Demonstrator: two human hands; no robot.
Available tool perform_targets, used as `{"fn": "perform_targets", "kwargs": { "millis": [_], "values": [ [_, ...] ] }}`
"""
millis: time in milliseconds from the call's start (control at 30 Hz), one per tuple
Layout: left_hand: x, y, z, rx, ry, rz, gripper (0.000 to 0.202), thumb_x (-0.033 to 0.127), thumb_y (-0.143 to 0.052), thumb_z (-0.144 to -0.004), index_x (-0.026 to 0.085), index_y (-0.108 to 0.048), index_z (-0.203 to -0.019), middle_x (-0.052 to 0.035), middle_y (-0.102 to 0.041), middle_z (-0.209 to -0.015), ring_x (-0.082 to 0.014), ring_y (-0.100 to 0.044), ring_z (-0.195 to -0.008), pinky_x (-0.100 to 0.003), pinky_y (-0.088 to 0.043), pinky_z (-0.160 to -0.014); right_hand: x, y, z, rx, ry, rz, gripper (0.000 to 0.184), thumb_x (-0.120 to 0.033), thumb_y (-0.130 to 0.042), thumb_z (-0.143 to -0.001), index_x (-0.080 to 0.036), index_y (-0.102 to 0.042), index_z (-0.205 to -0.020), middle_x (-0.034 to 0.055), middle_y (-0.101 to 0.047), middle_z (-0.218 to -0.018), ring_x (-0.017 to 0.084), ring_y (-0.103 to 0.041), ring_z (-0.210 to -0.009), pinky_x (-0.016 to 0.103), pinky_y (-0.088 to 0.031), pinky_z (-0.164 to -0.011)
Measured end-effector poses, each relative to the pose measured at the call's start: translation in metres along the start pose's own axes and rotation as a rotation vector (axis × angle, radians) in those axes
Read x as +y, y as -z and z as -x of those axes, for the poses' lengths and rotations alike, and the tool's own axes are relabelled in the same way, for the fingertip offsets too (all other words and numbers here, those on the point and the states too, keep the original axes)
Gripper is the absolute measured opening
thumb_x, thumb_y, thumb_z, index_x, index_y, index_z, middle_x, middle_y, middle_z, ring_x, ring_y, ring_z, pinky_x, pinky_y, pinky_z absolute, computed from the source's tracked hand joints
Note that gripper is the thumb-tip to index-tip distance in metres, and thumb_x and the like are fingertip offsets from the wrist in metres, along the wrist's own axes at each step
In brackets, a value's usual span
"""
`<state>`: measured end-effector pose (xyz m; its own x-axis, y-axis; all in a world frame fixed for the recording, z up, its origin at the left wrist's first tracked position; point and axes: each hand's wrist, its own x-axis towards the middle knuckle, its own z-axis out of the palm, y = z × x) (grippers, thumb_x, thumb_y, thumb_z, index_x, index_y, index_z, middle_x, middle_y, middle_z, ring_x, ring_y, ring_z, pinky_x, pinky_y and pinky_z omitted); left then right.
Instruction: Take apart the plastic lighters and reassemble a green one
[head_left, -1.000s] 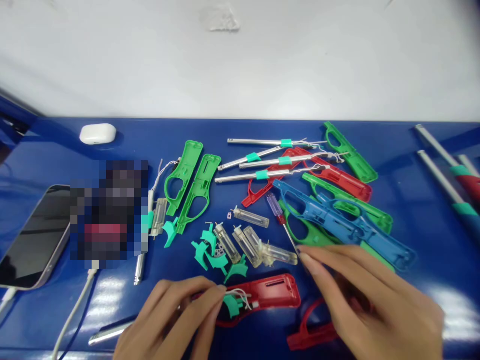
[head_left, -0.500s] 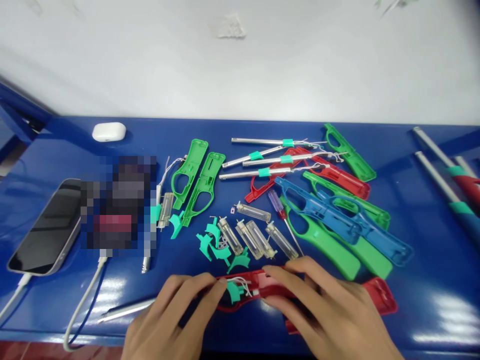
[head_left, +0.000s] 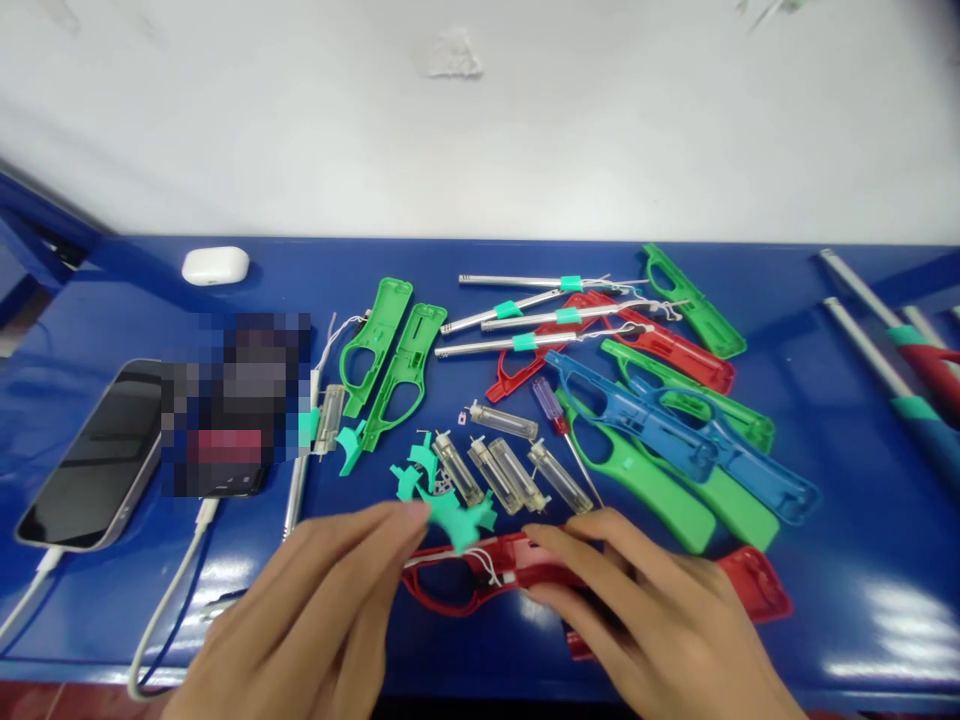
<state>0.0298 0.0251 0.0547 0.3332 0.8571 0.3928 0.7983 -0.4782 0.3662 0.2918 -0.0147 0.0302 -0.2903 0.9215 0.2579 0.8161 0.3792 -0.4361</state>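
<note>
A red plastic shell half (head_left: 450, 578) with white wires lies at the near edge of the blue table (head_left: 862, 420). My right hand (head_left: 645, 620) grips its right end between thumb and fingers. My left hand (head_left: 315, 610) reaches in from the left, fingers together. Its tips pinch a teal trigger piece (head_left: 454, 525) just above the shell's loop. More teal trigger pieces (head_left: 411, 478) and several clear tanks (head_left: 499, 470) lie right behind. A second red shell half (head_left: 754, 585) shows beside my right hand.
Green shells (head_left: 390, 360), a blue shell (head_left: 660, 430), more red and green shells, metal tubes (head_left: 525, 315) and a purple-handled screwdriver (head_left: 551, 400) fill the middle. A phone (head_left: 90, 455) on a cable and an earbud case (head_left: 215, 265) lie at the left. More tubes (head_left: 877, 340) lie at the right.
My right hand came down from the screwdriver tip onto the red shell's right end. My left hand left the shell's left end and rose to the teal pieces, baring the loop.
</note>
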Motion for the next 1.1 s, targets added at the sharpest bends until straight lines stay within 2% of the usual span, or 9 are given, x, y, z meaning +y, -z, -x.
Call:
{"fn": "perform_targets", "kwargs": {
  "millis": [100, 167, 300, 400, 567, 633, 767, 900, 1100],
  "values": [
    [0.007, -0.008, -0.013, -0.030, 0.001, 0.003, 0.030, 0.017, -0.057, -0.108, 0.027, -0.071, -0.132, -0.0004, -0.078, -0.121, -0.0181, -0.075, -0.104, -0.030, -0.062, -0.093, 0.001, -0.002, 0.004, -0.012, -0.013, 0.014, 0.037, -0.038, -0.043, -0.117, -0.023, -0.074, -0.131, 0.0050, -0.075, -0.109, 0.013, -0.072, -0.060, 0.029, -0.062, -0.054],
    [0.008, -0.013, -0.011, -0.082, -0.054, 0.040, 0.030, 0.014, -0.057, -0.107, 0.026, -0.071, -0.130, -0.0016, -0.075, -0.124, -0.0177, -0.071, -0.109, -0.029, -0.060, -0.096, 0.001, -0.002, 0.005, -0.018, -0.003, 0.027, 0.037, -0.038, -0.043, -0.117, -0.023, -0.073, -0.134, 0.0049, -0.074, -0.106, 0.013, -0.072, -0.059, 0.030, -0.061, -0.052],
    [0.002, -0.017, 0.006, -0.187, -0.150, 0.088, 0.032, 0.008, -0.054, -0.107, 0.022, -0.074, -0.127, -0.0050, -0.071, -0.119, -0.0177, -0.062, -0.111, -0.027, -0.054, -0.099, 0.001, -0.001, 0.001, -0.013, -0.001, 0.026, 0.038, -0.035, -0.040, -0.118, -0.023, -0.074, -0.129, 0.0029, -0.073, -0.101, 0.012, -0.070, -0.057, 0.029, -0.059, -0.052],
    [-0.007, -0.017, 0.019, -0.220, -0.191, 0.058, 0.036, 0.003, -0.051, -0.106, 0.019, -0.075, -0.128, -0.0073, -0.071, -0.119, -0.0191, -0.060, -0.112, -0.029, -0.051, -0.101, 0.000, 0.002, -0.004, 0.004, 0.011, 0.040, 0.036, -0.036, -0.040, -0.118, -0.021, -0.073, -0.126, 0.0023, -0.072, -0.098, 0.012, -0.069, -0.056, 0.029, -0.056, -0.051],
    [-0.023, -0.017, 0.037, -0.293, -0.288, 0.004, 0.037, 0.013, -0.049, -0.110, 0.015, -0.069, -0.142, -0.0101, -0.072, -0.128, -0.0254, -0.058, -0.122, -0.038, -0.047, -0.109, 0.000, 0.007, -0.008, -0.019, 0.053, 0.061, 0.039, -0.034, -0.035, -0.119, -0.021, -0.072, -0.124, 0.0018, -0.072, -0.095, 0.013, -0.068, -0.056, 0.032, -0.051, -0.047],
    [-0.023, -0.018, 0.038, -0.268, -0.266, 0.007, 0.036, 0.012, -0.051, -0.110, 0.016, -0.069, -0.140, -0.0098, -0.071, -0.128, -0.0249, -0.058, -0.122, -0.038, -0.045, -0.109, 0.000, 0.006, -0.006, -0.025, 0.042, 0.065, 0.036, -0.037, -0.039, -0.119, -0.021, -0.071, -0.127, 0.0017, -0.071, -0.096, 0.014, -0.070, -0.059, 0.033, -0.053, -0.049],
    [-0.014, -0.021, 0.031, -0.164, -0.147, 0.025, 0.038, -0.004, -0.056, -0.102, 0.019, -0.071, -0.127, -0.0067, -0.068, -0.117, -0.0187, -0.060, -0.112, -0.033, -0.045, -0.104, 0.002, 0.001, 0.001, -0.021, 0.011, 0.086, 0.034, -0.040, -0.043, -0.117, -0.023, -0.069, -0.130, 0.0011, -0.070, -0.099, 0.015, -0.072, -0.062, 0.034, -0.055, -0.051],
    [-0.004, -0.024, 0.026, -0.099, -0.151, 0.066, 0.035, -0.009, -0.057, -0.099, 0.017, -0.070, -0.118, -0.0068, -0.067, -0.112, -0.0159, -0.062, -0.104, -0.031, -0.048, -0.100, 0.003, -0.003, 0.003, -0.034, -0.001, 0.062, 0.033, -0.040, -0.045, -0.117, -0.023, -0.069, -0.133, 0.0010, -0.070, -0.100, 0.015, -0.072, -0.063, 0.034, -0.057, -0.053],
    [0.005, -0.023, 0.024, 0.053, 0.013, 0.043, 0.025, 0.004, -0.055, -0.104, 0.023, -0.070, -0.108, -0.0013, -0.070, -0.102, -0.0112, -0.070, -0.085, -0.021, -0.057, -0.079, 0.003, -0.001, 0.003, -0.040, -0.003, 0.054, 0.034, -0.040, -0.046, -0.117, -0.022, -0.070, -0.132, 0.0012, -0.070, -0.099, 0.015, -0.072, -0.061, 0.033, -0.056, -0.051]
  ]
}}
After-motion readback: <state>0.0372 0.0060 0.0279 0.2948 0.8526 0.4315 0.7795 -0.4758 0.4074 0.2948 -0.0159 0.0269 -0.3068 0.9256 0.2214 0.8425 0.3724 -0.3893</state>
